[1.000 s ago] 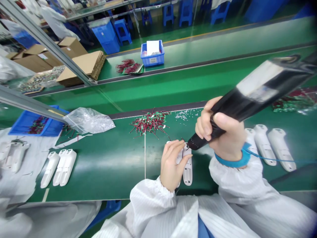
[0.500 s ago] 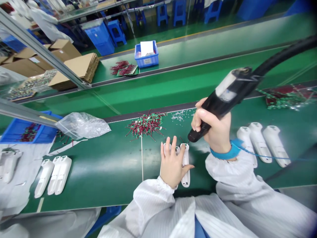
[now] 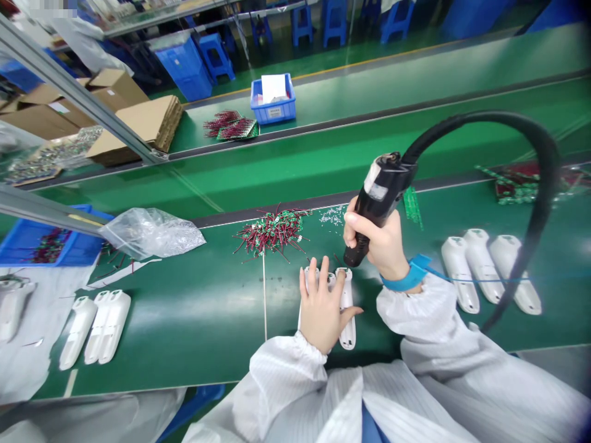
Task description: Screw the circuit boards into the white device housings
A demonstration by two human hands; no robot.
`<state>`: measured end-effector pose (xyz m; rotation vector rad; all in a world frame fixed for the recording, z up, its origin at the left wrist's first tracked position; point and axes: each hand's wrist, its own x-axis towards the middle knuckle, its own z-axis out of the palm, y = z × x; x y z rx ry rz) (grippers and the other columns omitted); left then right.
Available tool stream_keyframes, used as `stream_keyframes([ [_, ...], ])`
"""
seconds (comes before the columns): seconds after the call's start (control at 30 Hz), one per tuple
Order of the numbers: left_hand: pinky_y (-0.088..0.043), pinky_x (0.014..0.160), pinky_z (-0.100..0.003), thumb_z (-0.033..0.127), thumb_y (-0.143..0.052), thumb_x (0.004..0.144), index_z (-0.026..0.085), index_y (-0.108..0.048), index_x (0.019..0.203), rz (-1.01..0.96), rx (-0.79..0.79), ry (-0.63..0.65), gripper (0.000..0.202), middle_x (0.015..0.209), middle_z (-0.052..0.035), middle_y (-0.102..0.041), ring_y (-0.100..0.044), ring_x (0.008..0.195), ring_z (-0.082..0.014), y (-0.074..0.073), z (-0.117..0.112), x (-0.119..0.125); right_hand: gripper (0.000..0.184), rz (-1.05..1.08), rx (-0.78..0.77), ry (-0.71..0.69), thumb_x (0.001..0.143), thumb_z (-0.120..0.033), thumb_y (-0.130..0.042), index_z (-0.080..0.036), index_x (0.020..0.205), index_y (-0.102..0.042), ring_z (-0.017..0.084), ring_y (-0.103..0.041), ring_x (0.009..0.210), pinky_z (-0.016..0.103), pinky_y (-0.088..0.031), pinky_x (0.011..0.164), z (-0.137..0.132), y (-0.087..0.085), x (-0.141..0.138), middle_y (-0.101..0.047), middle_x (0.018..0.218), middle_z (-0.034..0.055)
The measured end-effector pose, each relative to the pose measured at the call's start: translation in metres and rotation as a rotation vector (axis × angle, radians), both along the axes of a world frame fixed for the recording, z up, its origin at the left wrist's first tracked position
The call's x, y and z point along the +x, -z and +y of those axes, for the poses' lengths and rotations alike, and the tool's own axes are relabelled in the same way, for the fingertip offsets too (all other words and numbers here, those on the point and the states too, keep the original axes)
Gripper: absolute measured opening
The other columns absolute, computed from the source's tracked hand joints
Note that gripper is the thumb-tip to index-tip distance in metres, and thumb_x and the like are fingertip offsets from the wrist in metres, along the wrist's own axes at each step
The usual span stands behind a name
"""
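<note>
Bench [image 3: 184,344], green-topped, carries the work. On it lies a white plastic housing [image 3: 348,335], probably light and stiff but smooth, so best held by its long body and pinned flat. Left grip [image 3: 323,307] is open, fingers splayed and pressing on it, with a second housing [image 3: 310,277] under them. Right grip [image 3: 376,243] is closed round an electric screwdriver [image 3: 381,194], its tip just beside the housing's top end, a heavier tool dragged by a stiff black hose [image 3: 547,184]. Since the earlier frame the screwdriver has tilted more upright, and the hose now loops into view.
</note>
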<state>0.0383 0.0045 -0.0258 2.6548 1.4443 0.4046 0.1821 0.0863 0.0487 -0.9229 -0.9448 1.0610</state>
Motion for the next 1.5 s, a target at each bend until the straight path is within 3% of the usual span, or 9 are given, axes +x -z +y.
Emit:
stream_keyframes([
  [0.37, -0.030, 0.108, -0.067, 0.064, -0.064, 0.076, 0.019, -0.053, 0.133, -0.012, 0.049, -0.007, 0.073, 0.150, -0.0204, -0.038, -0.027, 0.141, -0.0444, 0.006, -0.002, 0.000, 0.021, 0.087, 0.064, -0.091, 0.076, -0.030, -0.073, -0.019, 0.090, -0.062, 0.010, -0.046, 0.036, 0.024, -0.038, 0.039, 0.002, 0.003, 0.007, -0.055, 0.049, -0.0058],
  [0.5, -0.031, 0.108, -0.067, 0.061, -0.065, 0.076, 0.017, -0.054, 0.131, -0.046, 0.065, -0.043, 0.071, 0.148, -0.0210, -0.040, -0.028, 0.140, -0.0445, 0.009, -0.004, -0.003, 0.022, 0.061, 0.143, 0.137, 0.075, -0.029, -0.074, -0.019, 0.090, -0.061, 0.010, -0.049, 0.040, 0.024, -0.042, 0.043, 0.023, 0.002, 0.012, -0.055, 0.050, -0.0063],
  [0.6, -0.033, 0.107, -0.066, 0.058, -0.065, 0.078, 0.015, -0.054, 0.130, -0.079, 0.067, -0.077, 0.069, 0.146, -0.0225, -0.042, -0.029, 0.139, -0.0448, 0.012, -0.006, -0.008, 0.026, 0.037, 0.152, 0.295, 0.071, -0.030, -0.077, -0.020, 0.088, -0.060, 0.010, -0.052, 0.044, 0.024, -0.045, 0.048, 0.043, 0.010, 0.012, -0.056, 0.051, -0.0065],
  [0.83, -0.037, 0.104, -0.066, 0.047, -0.067, 0.081, 0.014, -0.049, 0.135, -0.112, 0.074, -0.060, 0.065, 0.147, -0.0221, -0.040, -0.028, 0.140, -0.0455, 0.012, -0.008, -0.015, 0.030, 0.044, 0.115, 0.400, 0.067, -0.033, -0.078, -0.020, 0.086, -0.058, 0.010, -0.052, 0.045, 0.024, -0.045, 0.048, 0.063, 0.029, 0.009, -0.054, 0.051, -0.0079],
  [1.0, -0.032, 0.107, -0.067, 0.035, -0.063, 0.087, 0.019, -0.052, 0.132, -0.198, 0.167, -0.092, 0.049, 0.146, -0.0174, -0.044, -0.024, 0.142, -0.0418, -0.005, -0.003, -0.015, 0.021, 0.087, 0.205, 0.351, 0.074, -0.027, -0.071, -0.021, 0.087, -0.057, 0.010, -0.050, 0.043, 0.024, -0.043, 0.048, 0.045, 0.005, 0.008, -0.053, 0.052, -0.0078],
  [1.23, -0.031, 0.108, -0.064, 0.024, -0.063, 0.088, 0.019, -0.064, 0.112, -0.368, 0.286, -0.170, 0.024, 0.138, -0.0156, -0.052, -0.027, 0.140, -0.0369, -0.029, 0.020, -0.009, 0.016, 0.200, 0.221, 0.057, 0.077, -0.028, -0.065, -0.020, 0.088, -0.057, 0.009, -0.043, 0.037, 0.025, -0.036, 0.041, -0.004, -0.049, -0.006, -0.050, 0.048, -0.0074],
  [1.33, -0.027, 0.110, -0.065, 0.019, -0.062, 0.088, 0.021, -0.069, 0.094, -0.420, 0.283, -0.154, 0.008, 0.134, -0.0099, -0.058, -0.031, 0.139, -0.0350, -0.036, 0.023, -0.008, 0.017, 0.228, 0.218, 0.012, 0.076, -0.029, -0.067, -0.020, 0.087, -0.057, 0.009, -0.040, 0.036, 0.025, -0.032, 0.039, -0.014, -0.057, -0.010, -0.050, 0.047, -0.0073],
  [1.5, -0.030, 0.110, -0.064, 0.018, -0.060, 0.090, 0.022, -0.070, 0.085, -0.557, 0.169, -0.130, 0.012, 0.127, -0.0055, -0.065, -0.039, 0.135, -0.0305, -0.039, 0.020, -0.011, 0.018, 0.238, 0.199, 0.010, 0.076, -0.031, -0.067, -0.020, 0.085, -0.057, 0.008, -0.037, 0.035, 0.025, -0.030, 0.038, -0.016, -0.060, -0.011, -0.047, 0.046, -0.0075],
])
